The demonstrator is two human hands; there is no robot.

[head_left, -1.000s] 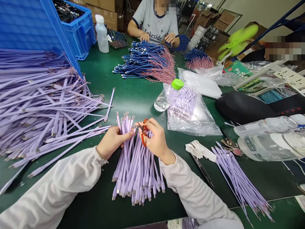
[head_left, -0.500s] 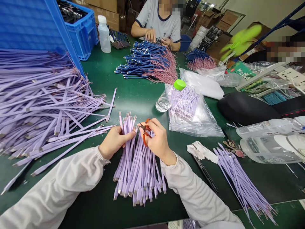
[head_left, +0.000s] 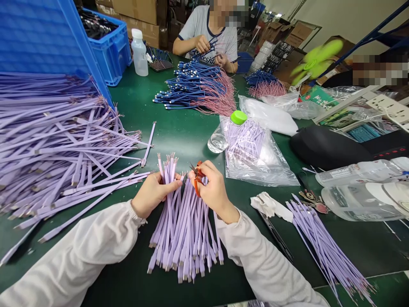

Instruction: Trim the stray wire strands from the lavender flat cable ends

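My left hand (head_left: 155,191) is closed around the upper part of several purple cables (head_left: 169,221), their frayed wire ends pointing up past the thumb. In my right hand (head_left: 212,187) are small cutting pliers with orange handles (head_left: 198,183), the dark jaws pointing up and left. The jaws are close to the wire ends at my left thumb, with a small gap between. More purple cables (head_left: 191,238) fan out on the table below my hands, their metal plugs toward me. The lower fingers of my left hand are partly hidden by the cables.
A large heap of purple cables (head_left: 73,145) lies at left beside a blue bin (head_left: 110,51). A round bottle with a green cap (head_left: 219,138) and a plastic bag of cables (head_left: 255,157) lie ahead. Across the table (head_left: 188,136) a person handles blue cables (head_left: 191,85).
The pliers have drawn slightly away from the wire ends and tilted more upright. My left hand still grips the cables. Across the table, the other person has lifted some blue cables.
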